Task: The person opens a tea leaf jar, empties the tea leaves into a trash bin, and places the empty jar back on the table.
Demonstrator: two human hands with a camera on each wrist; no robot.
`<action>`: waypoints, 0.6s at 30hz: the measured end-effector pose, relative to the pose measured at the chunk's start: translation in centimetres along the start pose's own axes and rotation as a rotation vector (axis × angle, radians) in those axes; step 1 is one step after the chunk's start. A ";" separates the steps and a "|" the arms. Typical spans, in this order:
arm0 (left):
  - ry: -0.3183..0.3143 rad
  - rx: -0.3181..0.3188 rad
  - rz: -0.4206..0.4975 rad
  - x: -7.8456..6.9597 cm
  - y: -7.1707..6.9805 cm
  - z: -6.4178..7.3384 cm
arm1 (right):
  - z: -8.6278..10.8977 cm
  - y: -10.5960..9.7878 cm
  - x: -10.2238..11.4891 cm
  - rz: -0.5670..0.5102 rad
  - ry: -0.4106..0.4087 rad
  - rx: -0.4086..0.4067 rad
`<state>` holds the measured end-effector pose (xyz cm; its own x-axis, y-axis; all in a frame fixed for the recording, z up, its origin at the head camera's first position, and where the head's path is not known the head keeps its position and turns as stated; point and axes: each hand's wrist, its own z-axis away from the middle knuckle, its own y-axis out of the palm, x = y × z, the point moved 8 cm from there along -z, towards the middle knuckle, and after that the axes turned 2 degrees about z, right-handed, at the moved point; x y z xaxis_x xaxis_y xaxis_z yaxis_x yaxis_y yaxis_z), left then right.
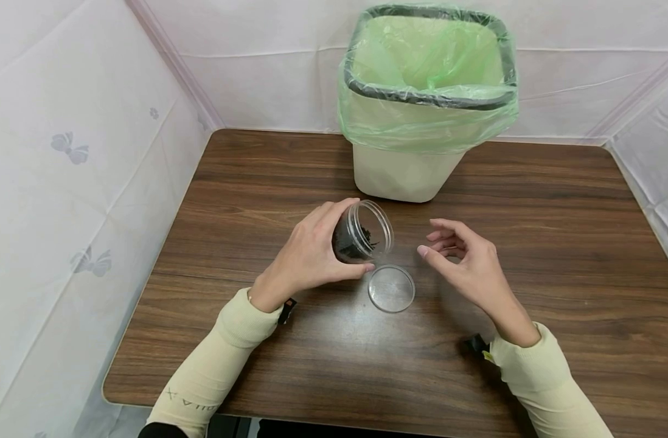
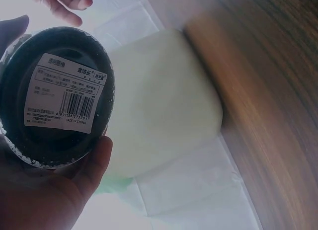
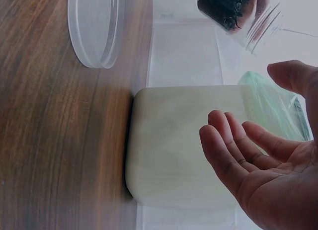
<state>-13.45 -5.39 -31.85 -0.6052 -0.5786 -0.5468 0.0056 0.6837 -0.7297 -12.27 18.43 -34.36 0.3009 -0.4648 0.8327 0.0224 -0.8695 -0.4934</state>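
My left hand [image 1: 312, 249] grips a clear plastic jar [image 1: 361, 234], tilted with its open mouth to the right. Dark, dry, leaf-like bits [image 3: 231, 9] lie inside it. In the left wrist view the jar's base [image 2: 59, 145] faces the camera, with a white barcode label [image 2: 64, 93] on it. My right hand [image 1: 468, 258] is held to the right of the jar, apart from it, its fingers loosely bent around nothing. Below the jar's mouth, a round clear lid [image 1: 391, 289] lies on the table between the hands.
A cream trash bin [image 1: 405, 173] lined with a green plastic bag [image 1: 427, 131] stands at the back of the brown wooden table [image 1: 246, 182], just beyond the jar. Pale patterned sheeting [image 1: 93, 182] walls off the back and sides.
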 end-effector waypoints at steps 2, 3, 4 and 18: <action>-0.006 -0.001 0.002 0.0 0.0 0.0 | 0.0 -0.2 0.0 -0.011 0.009 -0.007; -0.009 -0.001 0.004 0.1 0.0 0.0 | 0.0 -0.3 0.0 -0.015 0.012 -0.012; -0.013 0.000 0.006 0.1 0.0 0.0 | -0.1 -0.4 0.1 -0.020 0.016 -0.016; -0.017 -0.007 0.010 0.2 -0.3 0.0 | -0.5 -0.9 0.4 -0.064 0.020 -0.049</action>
<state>-13.55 -5.69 -31.74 -0.5916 -0.5794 -0.5606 0.0053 0.6925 -0.7214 -12.60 18.96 -33.41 0.2815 -0.4109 0.8671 -0.0056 -0.9043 -0.4268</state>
